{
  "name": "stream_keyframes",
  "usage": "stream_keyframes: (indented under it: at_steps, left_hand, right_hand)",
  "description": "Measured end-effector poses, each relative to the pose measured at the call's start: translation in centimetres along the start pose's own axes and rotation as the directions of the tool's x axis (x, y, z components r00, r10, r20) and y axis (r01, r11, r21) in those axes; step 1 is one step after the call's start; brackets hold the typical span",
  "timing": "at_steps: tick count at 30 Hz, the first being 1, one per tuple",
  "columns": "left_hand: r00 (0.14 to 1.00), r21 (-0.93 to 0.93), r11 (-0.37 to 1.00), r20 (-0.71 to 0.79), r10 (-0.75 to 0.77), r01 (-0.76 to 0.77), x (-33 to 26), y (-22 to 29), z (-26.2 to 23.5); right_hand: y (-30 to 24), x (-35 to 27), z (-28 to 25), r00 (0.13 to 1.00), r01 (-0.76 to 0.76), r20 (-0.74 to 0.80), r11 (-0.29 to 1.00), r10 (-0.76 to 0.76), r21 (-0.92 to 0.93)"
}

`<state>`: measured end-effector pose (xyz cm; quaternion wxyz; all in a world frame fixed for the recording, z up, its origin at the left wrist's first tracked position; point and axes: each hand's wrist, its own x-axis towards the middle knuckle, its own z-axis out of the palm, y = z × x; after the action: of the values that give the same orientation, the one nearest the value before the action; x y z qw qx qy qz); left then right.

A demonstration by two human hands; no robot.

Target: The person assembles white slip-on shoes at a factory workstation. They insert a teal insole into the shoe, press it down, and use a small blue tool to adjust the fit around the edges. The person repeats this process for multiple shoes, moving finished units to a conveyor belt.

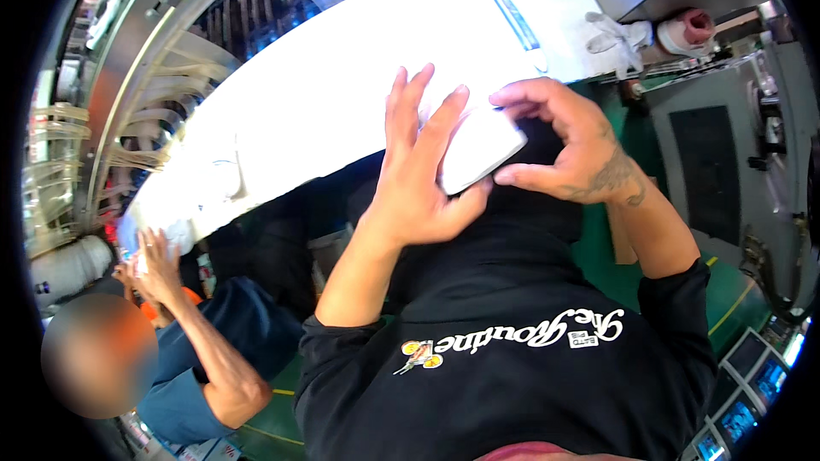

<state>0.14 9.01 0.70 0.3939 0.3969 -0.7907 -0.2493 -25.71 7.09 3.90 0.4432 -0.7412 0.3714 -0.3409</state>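
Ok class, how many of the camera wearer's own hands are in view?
2: the left hand at the white piece's left, the right hand at its right.

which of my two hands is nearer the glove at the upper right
Your right hand; your left hand is farther from the white glove, left of the white item.

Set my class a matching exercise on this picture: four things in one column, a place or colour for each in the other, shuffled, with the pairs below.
Things:
1. white piece
2. white glove
3. floor
4. co-worker's sleeve

Places and colours:
A. green
B. at the right end of the white table
C. dark blue
D. between the person's left hand and right hand

Pairs: 1-D, 2-B, 3-A, 4-C
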Motion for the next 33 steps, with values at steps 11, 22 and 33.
stream_keyframes:
  at_steps: [11,22,33]
  left_hand:
    - [0.966,-0.082,0.993,-0.237,-0.102,0.084,-3.6,2.2,-0.8]
    - [0.983,-0.038,0.999,-0.181,-0.043,0.037,-2.6,3.1,0.0]
    - [0.985,-0.089,0.990,0.120,0.124,-0.113,-2.2,1.7,-4.0]
  right_hand:
    - [2.7,-1.7,12.4,0.865,0.385,-0.376,0.920,-0.332,0.075]
    - [0.9,-2.1,8.7,0.761,0.575,-0.197,0.783,-0.618,-0.236]
    - [3.2,1.6,6.3,0.906,0.364,0.136,0.901,-0.401,0.235]
